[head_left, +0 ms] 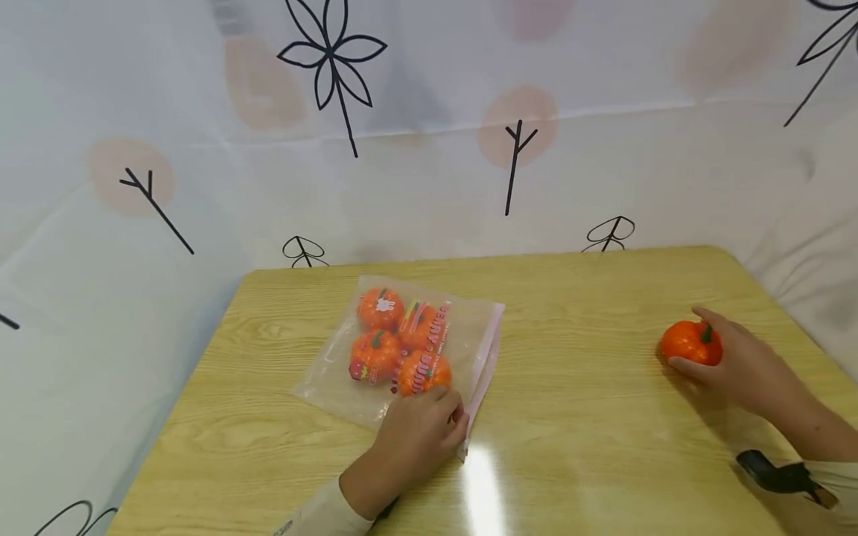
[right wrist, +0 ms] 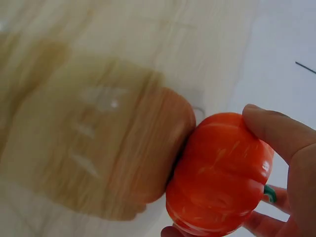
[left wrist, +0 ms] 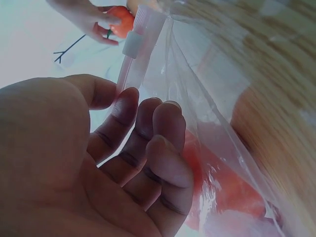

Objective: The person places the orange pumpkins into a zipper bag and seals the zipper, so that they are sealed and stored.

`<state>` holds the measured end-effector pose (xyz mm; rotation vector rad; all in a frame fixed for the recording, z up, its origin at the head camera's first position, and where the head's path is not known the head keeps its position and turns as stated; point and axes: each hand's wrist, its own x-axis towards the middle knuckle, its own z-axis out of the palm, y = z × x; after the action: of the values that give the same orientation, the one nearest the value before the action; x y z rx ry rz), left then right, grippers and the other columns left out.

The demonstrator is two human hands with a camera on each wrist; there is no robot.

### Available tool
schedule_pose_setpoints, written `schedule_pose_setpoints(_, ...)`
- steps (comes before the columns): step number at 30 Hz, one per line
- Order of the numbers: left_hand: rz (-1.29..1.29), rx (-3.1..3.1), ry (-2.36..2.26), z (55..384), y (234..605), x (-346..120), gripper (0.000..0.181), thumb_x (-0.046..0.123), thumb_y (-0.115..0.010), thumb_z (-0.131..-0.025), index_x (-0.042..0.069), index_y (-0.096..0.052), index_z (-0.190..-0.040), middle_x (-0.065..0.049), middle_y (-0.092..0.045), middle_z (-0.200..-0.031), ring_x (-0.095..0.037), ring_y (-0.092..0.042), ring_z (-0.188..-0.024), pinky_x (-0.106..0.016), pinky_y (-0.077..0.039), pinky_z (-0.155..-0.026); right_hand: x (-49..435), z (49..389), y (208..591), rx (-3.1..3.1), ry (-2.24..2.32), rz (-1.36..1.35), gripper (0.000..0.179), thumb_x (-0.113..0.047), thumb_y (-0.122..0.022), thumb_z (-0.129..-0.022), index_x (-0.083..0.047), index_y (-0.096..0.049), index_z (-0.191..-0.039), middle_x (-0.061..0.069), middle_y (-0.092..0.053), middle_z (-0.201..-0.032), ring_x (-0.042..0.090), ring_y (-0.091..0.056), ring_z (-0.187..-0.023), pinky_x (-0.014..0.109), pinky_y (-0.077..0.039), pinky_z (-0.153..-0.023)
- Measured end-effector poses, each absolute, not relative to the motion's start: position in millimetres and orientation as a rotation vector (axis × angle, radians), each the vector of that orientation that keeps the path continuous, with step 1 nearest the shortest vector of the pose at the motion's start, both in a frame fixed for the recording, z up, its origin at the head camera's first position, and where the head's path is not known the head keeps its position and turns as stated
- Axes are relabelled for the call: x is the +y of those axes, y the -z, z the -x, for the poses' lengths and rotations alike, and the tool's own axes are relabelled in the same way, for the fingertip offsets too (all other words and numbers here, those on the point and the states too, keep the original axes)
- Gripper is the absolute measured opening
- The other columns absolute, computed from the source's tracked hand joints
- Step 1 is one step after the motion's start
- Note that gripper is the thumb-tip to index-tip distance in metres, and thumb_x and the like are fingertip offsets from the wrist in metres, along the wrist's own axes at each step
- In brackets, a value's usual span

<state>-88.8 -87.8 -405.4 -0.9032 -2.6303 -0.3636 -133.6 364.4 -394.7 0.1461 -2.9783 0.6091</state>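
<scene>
An orange toy pumpkin with a green stem sits at the right side of the desk, in the grip of the right hand, thumb and fingers on opposite sides. Well apart from it, the left hand pinches the pink zip strip of a clear slider bag, just beside the pale slider; four similar pumpkins lie inside. Round and glossy, the held one could roll off if the grip loosens; a tug on the strip could drag or crumple the thin bag.
</scene>
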Motion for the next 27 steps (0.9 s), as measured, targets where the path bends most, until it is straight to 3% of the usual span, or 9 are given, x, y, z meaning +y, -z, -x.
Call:
schedule_pose_setpoints(4, 0.899, -2.643, 0.363, 89, 407, -88, 0.016, 0.028, -0.069, -0.089, 0.023, -0.06, -0.076, 0.011, -0.051, -0.066, 0.0, -0.034, -0.052, -0.019, -0.028, -0.051, 350, 132, 392, -2.962, -0.605, -0.199, 0.093, -0.037, -0.079, -0.084, 0.013, -0.03, -0.146, 0.039, -0.05, -0.121, 0.05, -0.056, -0.094, 0.06, -0.049, -0.071)
schedule_pose_setpoints(12, 0.895, -2.64, 0.343, 89, 408, -88, 0.017, 0.03, -0.067, -0.09, 0.024, -0.06, -0.075, 0.013, -0.05, -0.065, 0.001, -0.034, -0.051, -0.021, -0.027, -0.052, 305, 123, 380, -2.952, -0.587, -0.282, 0.095, -0.043, -0.078, -0.083, -0.004, -0.029, -0.154, 0.038, -0.043, -0.141, 0.06, -0.054, -0.108, 0.067, -0.05, -0.075)
schedule_pose_setpoints(20, 0.906, -2.64, 0.358, 89, 405, -87, 0.017, 0.028, -0.068, -0.089, 0.023, -0.06, -0.074, 0.011, -0.051, -0.065, 0.001, -0.034, -0.051, -0.019, -0.028, -0.049, 268, 116, 371, -2.934, -0.586, -0.393, 0.091, -0.042, -0.079, -0.083, -0.01, -0.032, -0.154, 0.027, -0.045, -0.141, 0.047, -0.063, -0.102, 0.057, -0.055, -0.068)
schedule_pose_setpoints(27, 0.897, -2.602, 0.338, 90, 407, -86, 0.018, 0.029, -0.069, -0.088, 0.023, -0.059, -0.073, 0.011, -0.049, -0.064, -0.001, -0.036, -0.051, -0.02, -0.028, -0.05, 247, 116, 373, -2.934, -0.587, -0.47, 0.09, -0.038, -0.081, -0.081, -0.013, -0.033, -0.153, 0.023, -0.047, -0.141, 0.041, -0.064, -0.104, 0.056, -0.056, -0.073)
